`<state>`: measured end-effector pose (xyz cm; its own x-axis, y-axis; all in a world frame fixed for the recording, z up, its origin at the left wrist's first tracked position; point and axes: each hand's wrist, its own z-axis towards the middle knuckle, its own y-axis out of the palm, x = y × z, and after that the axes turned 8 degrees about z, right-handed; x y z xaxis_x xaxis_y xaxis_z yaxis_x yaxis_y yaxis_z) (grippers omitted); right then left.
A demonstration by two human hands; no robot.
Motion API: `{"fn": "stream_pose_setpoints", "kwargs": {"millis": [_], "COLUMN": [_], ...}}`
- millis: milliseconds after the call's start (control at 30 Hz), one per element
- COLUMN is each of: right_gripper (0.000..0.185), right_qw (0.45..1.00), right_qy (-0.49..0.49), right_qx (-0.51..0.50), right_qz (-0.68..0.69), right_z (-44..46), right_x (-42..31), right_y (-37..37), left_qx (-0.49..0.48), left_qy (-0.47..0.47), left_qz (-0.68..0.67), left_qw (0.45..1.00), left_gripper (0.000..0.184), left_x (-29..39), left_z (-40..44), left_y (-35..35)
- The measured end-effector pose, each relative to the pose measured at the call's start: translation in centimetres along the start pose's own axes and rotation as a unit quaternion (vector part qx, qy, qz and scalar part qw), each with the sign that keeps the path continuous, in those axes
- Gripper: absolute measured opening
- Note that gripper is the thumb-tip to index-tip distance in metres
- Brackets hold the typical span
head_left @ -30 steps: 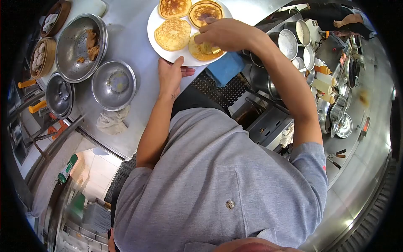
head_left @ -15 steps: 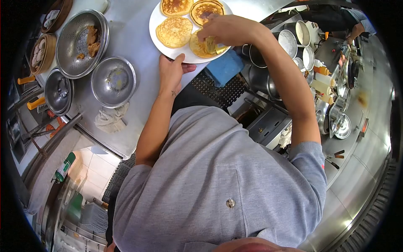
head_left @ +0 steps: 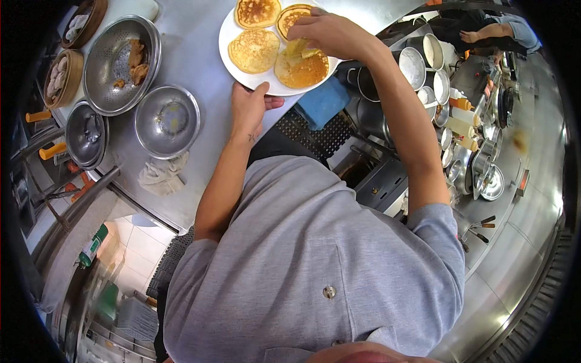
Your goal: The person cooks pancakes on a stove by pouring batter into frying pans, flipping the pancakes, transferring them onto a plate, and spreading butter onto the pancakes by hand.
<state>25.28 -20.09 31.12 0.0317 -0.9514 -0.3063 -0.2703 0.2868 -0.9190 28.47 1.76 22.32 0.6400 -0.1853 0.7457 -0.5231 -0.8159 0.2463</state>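
A white plate (head_left: pixel 232 68) carries several browned pancakes, among them a pale one (head_left: pixel 253 51) and a darker one (head_left: pixel 258 12). My left hand (head_left: pixel 248 110) grips the plate's near rim, thumb at the edge and fingers partly beneath it. Over the right part of the plate, my right hand (head_left: pixel 331 37) pinches a soft-looking yellow piece (head_left: pixel 297 48), whose exact nature I cannot make out. That piece touches the upper part of the near-right pancake (head_left: pixel 307 71). My right hand partly covers the far-right pancake (head_left: pixel 290 18).
Left on the metal counter (head_left: pixel 200 45) are a colander (head_left: pixel 106 72) with brown food, a steel bowl (head_left: pixel 167 121), bamboo steamers (head_left: pixel 74 78) and a cloth (head_left: pixel 163 175). A blue cloth (head_left: pixel 324 104), pots (head_left: pixel 411 68) and bottles lie right. Another person's hand (head_left: pixel 469 37) shows top right.
My right hand and the yellow piece have moved up and left from the near-right pancake's lower edge, exposing more of its browned surface. My left hand still grips the plate.
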Motion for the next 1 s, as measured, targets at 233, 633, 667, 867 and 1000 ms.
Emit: {"fn": "stream_pose_setpoints", "kwargs": {"millis": [233, 633, 667, 867, 1000], "right_gripper": [0.037, 0.036, 0.035, 0.029, 0.03], "right_qw": [0.998, 0.997, 0.992, 0.998, 0.994], "right_qy": [0.031, -0.023, 0.005, 0.015, 0.034], "right_qx": [0.047, -0.07, -0.121, -0.059, -0.103], "right_qz": [-0.038, 0.017, 0.021, -0.028, 0.004], "right_z": [-0.7, 0.0, 0.2, -0.8, -0.7], "right_x": [0.0, -2.8, -3.2, -2.3, -2.7], "right_y": [-0.1, 0.3, 0.1, 0.2, 0.5], "left_qx": [-0.023, -0.054, -0.041, -0.02, -0.022], "left_qy": [-0.002, -0.092, -0.091, -0.075, -0.068], "left_qz": [0.022, -0.086, -0.094, -0.119, -0.126], "left_qw": [1.0, 0.991, 0.991, 0.99, 0.989], "left_gripper": [0.031, 0.03, 0.03, 0.028, 0.028], "left_x": [0.0, -1.4, -1.6, -1.9, -1.7], "left_z": [0.2, -0.4, -0.4, -0.3, -0.3], "left_y": [-0.3, 3.5, 3.7, 3.9, 4.0]}}
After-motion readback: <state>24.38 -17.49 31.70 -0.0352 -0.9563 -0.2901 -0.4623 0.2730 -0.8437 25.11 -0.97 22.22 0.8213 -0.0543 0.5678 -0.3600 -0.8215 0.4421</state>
